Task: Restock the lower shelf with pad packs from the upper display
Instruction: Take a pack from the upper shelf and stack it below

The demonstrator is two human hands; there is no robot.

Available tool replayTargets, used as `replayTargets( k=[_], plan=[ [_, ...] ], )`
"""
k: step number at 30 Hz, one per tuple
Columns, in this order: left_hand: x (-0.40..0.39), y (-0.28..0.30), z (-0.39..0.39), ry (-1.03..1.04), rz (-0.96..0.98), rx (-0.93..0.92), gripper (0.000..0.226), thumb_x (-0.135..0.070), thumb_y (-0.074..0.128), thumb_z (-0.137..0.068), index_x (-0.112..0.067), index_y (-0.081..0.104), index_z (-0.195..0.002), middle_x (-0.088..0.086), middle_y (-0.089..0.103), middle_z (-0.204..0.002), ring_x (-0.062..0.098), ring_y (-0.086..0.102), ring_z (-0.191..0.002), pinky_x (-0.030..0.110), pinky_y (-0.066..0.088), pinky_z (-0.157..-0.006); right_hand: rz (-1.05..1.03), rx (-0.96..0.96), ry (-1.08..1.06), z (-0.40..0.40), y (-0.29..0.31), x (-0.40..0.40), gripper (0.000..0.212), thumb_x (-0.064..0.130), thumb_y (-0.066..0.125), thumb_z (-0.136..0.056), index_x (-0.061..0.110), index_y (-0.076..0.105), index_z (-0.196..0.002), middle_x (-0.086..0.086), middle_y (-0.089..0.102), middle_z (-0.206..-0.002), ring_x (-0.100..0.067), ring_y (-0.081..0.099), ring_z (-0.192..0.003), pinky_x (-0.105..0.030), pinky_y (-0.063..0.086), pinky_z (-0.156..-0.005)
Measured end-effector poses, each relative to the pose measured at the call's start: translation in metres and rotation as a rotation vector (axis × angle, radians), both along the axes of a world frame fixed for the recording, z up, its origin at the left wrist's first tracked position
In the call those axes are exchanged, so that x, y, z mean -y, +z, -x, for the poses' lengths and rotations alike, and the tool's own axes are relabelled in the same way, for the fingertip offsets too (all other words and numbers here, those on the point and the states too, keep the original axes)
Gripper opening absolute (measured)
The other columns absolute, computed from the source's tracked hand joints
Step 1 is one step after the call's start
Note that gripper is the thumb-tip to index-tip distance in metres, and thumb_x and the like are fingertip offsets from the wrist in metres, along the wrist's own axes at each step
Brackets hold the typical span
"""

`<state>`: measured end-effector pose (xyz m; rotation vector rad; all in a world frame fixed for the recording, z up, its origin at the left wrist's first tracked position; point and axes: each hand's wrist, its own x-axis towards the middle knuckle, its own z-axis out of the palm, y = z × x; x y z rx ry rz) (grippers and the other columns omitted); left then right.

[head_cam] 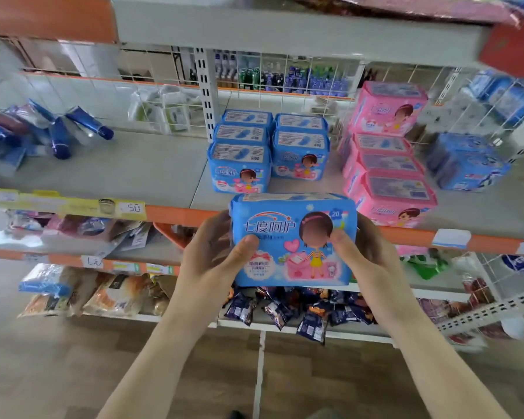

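I hold a blue pad pack [294, 240] in both hands in front of the orange edge of a grey store shelf [109, 167], its printed face turned toward me, showing a cartoon girl, a pink heart and white lettering. My left hand [215, 252] grips the pack's left end, thumb pressed on the front panel and fingers wrapped behind it; my right hand [360, 252] clamps the right end the same way, thumb on the front near the cartoon figure. The pack is upright, level and off the shelf, just below and in front of the stock standing there. On the shelf behind it sit two stacks of matching blue packs [266, 149], side by side and touching. To their right stands a taller stack of pink packs [384, 152] with the same cartoon girl. Farther right, near the wire mesh divider [496, 110], lie darker blue packs [466, 164]. At the far left of the shelf is a loose heap of blue and white tubes [58, 131]. A yellow price strip [67, 204] runs along the shelf edge at left. Below, a lower shelf carries dark snack packets [288, 306] and bagged bread [103, 291].
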<state>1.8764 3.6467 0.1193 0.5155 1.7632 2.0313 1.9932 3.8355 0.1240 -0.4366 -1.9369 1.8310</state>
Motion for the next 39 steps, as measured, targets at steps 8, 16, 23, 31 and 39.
replayTargets(
  k=[8,16,23,31,39],
  plan=[
    [-0.034,-0.011,-0.001,-0.011,-0.001,0.059,0.040,-0.021,0.071,-0.085,-0.011,0.059,-0.122,0.003,0.074,-0.115,0.020,0.072,-0.106,0.032,0.060,-0.077,0.015,0.032,0.007,0.001,-0.011,-0.033,0.038,0.021,0.055,-0.089,0.018,0.059,-0.127,0.028,0.073,-0.102,0.012,0.065,-0.098,-0.004,0.047,-0.077],
    [-0.075,-0.005,-0.005,0.061,0.037,0.034,0.046,-0.021,0.064,-0.087,-0.006,0.057,-0.130,0.005,0.073,-0.120,0.022,0.070,-0.110,0.028,0.059,-0.077,0.040,0.009,0.080,0.011,-0.014,-0.083,0.044,0.030,0.057,-0.087,0.021,0.057,-0.131,0.023,0.072,-0.109,0.006,0.066,-0.103,-0.008,0.049,-0.079],
    [-0.108,-0.001,-0.022,0.128,0.021,0.037,0.043,-0.018,0.065,-0.087,-0.006,0.059,-0.128,0.001,0.077,-0.109,0.016,0.074,-0.100,0.022,0.059,-0.071,-0.023,0.015,0.115,0.009,-0.021,-0.109,0.044,0.036,0.051,-0.096,0.020,0.053,-0.137,0.017,0.071,-0.116,0.000,0.065,-0.110,-0.011,0.048,-0.085],
    [-0.113,-0.001,-0.019,0.098,0.043,0.015,0.044,-0.019,0.067,-0.092,-0.008,0.056,-0.134,0.001,0.075,-0.115,0.020,0.072,-0.106,0.026,0.060,-0.076,-0.072,0.024,0.102,0.012,-0.025,-0.114,0.043,0.036,0.048,-0.095,0.015,0.054,-0.133,0.031,0.067,-0.091,0.009,0.063,-0.086,-0.005,0.045,-0.073],
    [-0.108,-0.003,0.008,-0.003,0.017,-0.023,0.041,-0.022,0.063,-0.094,-0.014,0.056,-0.134,0.002,0.072,-0.121,0.020,0.070,-0.112,0.036,0.060,-0.087,-0.154,0.093,0.042,0.028,-0.020,-0.107,0.044,0.045,0.047,-0.095,0.023,0.055,-0.131,0.026,0.071,-0.103,0.002,0.067,-0.098,-0.012,0.050,-0.076]
  ],
)
